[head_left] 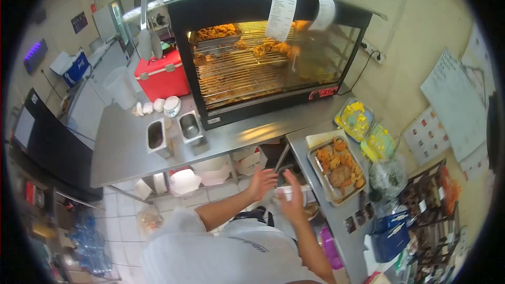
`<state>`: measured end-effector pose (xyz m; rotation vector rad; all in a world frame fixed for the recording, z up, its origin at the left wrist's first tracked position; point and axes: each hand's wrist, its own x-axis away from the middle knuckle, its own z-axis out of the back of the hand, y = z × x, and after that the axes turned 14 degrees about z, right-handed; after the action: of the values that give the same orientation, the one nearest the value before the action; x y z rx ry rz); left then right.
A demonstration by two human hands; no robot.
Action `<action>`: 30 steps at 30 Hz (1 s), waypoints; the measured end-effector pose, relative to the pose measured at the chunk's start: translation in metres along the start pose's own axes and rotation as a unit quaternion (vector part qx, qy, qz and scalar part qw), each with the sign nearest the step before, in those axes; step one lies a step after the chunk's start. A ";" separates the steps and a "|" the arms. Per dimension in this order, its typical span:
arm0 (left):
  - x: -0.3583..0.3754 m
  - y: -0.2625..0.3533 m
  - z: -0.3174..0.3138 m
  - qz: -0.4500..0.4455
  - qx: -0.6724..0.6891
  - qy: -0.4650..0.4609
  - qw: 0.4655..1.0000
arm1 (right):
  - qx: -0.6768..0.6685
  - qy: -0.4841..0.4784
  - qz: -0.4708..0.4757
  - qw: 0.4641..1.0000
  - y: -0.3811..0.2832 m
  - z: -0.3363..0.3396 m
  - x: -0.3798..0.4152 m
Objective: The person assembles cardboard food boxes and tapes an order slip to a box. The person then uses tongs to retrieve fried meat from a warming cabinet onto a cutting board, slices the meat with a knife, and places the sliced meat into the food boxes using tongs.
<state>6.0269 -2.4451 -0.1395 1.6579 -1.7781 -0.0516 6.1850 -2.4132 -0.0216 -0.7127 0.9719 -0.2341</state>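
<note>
My left hand (263,183) is held in front of my body with its fingers stretched out and nothing in it. Beside it, a short gap apart, my right hand (292,200) is raised with its fingers apart, slightly blurred, and also holds nothing I can see. Behind and below the right hand shows part of a white box (307,194). Closest on the right is a metal tray of fried chicken pieces (341,176) on a steel side table (336,215). Ahead stands a lit heated display cabinet (226,118) with fried chicken (273,48) on its racks.
Two steel containers (157,135) stand on the steel counter (121,142), near a red cool box (162,75). White cartons (185,181) sit on a shelf below. Trays with yellow food (353,118), a filled plastic bag (388,175) and a blue box (390,242) line the right side.
</note>
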 end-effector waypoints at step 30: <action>0.023 0.142 -0.264 -0.518 -0.264 -0.105 0.807 | -0.286 0.037 -0.153 0.945 0.024 0.002 -0.027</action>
<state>6.0381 -2.3300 0.1382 1.9958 -0.6499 -1.1413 6.1683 -2.3811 -0.0187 -1.4021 1.0055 -0.2516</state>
